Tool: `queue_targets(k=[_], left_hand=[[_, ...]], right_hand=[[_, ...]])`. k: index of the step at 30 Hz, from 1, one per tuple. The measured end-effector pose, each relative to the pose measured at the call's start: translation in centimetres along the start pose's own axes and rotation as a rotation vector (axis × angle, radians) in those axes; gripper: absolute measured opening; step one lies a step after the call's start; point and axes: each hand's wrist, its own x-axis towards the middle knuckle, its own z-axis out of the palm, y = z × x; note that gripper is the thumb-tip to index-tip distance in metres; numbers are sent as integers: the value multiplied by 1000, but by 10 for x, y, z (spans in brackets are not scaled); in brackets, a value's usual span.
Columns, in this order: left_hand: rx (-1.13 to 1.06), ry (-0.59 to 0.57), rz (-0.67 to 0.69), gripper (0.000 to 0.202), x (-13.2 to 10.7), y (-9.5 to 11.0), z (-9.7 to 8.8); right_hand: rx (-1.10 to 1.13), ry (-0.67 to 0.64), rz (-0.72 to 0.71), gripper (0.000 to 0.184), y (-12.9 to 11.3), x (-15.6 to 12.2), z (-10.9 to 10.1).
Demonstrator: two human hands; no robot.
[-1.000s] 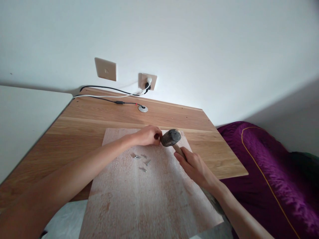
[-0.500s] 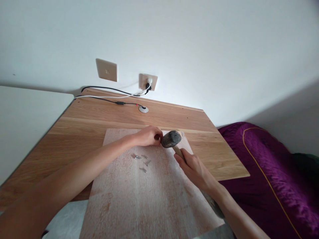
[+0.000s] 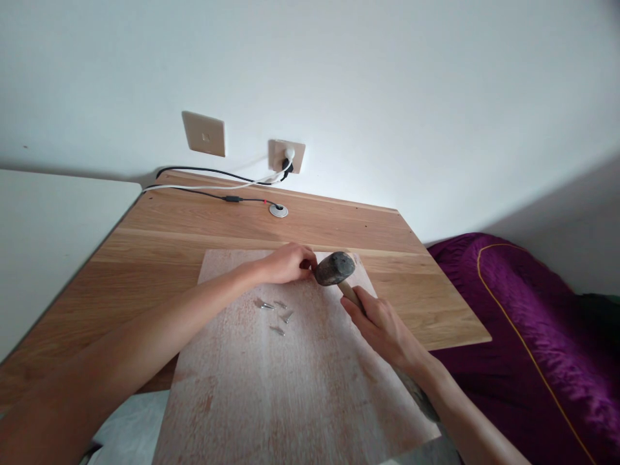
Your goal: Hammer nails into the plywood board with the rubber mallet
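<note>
A pale whitewashed board (image 3: 290, 381) lies on a wooden desk (image 3: 159, 252). My right hand (image 3: 382, 326) is wrapped round the wooden handle of a hammer (image 3: 335, 268), whose dark head rests low over the board's far edge. My left hand (image 3: 288, 263) sits right beside the hammer head with its fingertips pinched together; what they hold is too small to make out. Several loose nails (image 3: 275, 313) lie on the board just in front of the left hand.
Black and white cables (image 3: 213, 184) run along the desk's back edge to a wall socket (image 3: 287, 156). A round cable grommet (image 3: 278, 210) sits in the desk top. A purple blanket (image 3: 523, 342) lies to the right of the desk.
The hammer head has shifted only slightly beside my left hand. Both hands stay in the same spot.
</note>
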Motion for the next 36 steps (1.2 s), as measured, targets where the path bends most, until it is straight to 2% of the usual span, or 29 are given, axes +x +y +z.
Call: queue_targets(k=[18, 36], left_hand=[[-29, 12, -39, 3, -1, 0, 0], [-86, -29, -29, 6, 1, -3, 0]], right_hand=[[4, -30, 12, 28, -1, 0, -3], [-9, -49, -109, 26, 4, 4, -6]])
